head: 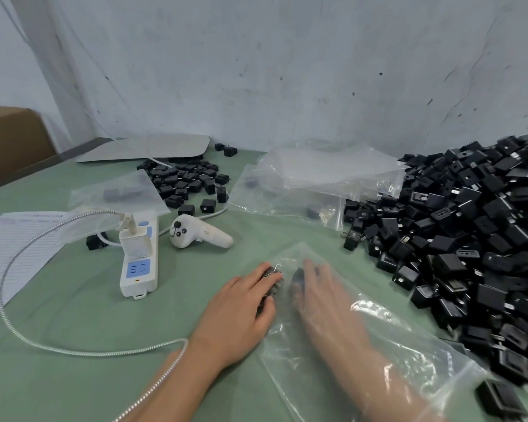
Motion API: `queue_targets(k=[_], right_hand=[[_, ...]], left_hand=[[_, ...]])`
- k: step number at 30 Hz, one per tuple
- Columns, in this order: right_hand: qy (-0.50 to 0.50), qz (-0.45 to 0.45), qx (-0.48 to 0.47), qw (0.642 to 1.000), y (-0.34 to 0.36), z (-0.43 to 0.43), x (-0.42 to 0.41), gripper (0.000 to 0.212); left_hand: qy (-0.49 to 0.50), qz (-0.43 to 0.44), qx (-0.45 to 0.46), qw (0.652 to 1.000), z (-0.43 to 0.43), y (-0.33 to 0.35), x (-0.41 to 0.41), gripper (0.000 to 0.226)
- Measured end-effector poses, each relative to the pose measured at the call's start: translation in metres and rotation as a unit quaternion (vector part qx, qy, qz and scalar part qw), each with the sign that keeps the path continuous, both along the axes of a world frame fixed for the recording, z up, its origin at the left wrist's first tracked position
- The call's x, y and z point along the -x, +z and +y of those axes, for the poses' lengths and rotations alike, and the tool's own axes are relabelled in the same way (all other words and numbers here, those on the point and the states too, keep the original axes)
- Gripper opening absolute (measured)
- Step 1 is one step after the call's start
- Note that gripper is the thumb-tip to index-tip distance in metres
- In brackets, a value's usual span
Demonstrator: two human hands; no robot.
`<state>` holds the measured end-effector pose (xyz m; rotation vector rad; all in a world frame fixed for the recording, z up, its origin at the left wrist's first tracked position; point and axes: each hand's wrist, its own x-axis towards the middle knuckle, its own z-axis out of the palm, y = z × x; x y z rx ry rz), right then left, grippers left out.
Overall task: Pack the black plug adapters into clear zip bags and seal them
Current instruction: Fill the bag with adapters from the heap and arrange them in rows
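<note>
– While the right hand (320,296) is deep inside the bag (403,360), what does it have hold of, going by the head view?
– Hard to say. Its fingers look nearly straight, with the tips against a dark adapter (297,278) near the bag's far end. The film blurs any pinch.
– And the left hand (241,309)?
– It is outside the bag, fingers flat and only slightly bent, pressing down on a clump (273,277) of adapters at the bag's edge. It grips nothing.
– So how should the person finish this fill?
– Probably pin the clump with the left hand so nothing slides, and draw the right out without dragging pieces toward the mouth. Then flatten the bag and press the zip along its whole length. Prongs could snag the film.
– Supply?
– The big pile (470,239) lies just right of the bag, and spare bags (323,175) lie behind.
</note>
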<state>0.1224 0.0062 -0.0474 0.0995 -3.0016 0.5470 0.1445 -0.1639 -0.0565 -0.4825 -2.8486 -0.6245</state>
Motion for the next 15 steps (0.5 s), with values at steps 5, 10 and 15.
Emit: queue_targets(k=[5,10,15], right_hand=[[0.032,0.005,-0.052,0.998,-0.001,-0.002,-0.002,0.026],[0.032,0.03,-0.059,0.997,0.005,0.002,-0.007,0.029],[-0.011,-0.023,0.031,0.999,0.01,-0.001,0.009,0.031]], left_hand=[[0.003,0.0,0.001,1.0,0.0,-0.002,0.0,0.047],[-0.001,-0.002,0.004,1.0,0.0,0.0,0.0,0.046],[-0.002,0.0,-0.002,1.0,-0.001,0.0,-0.001,0.045]])
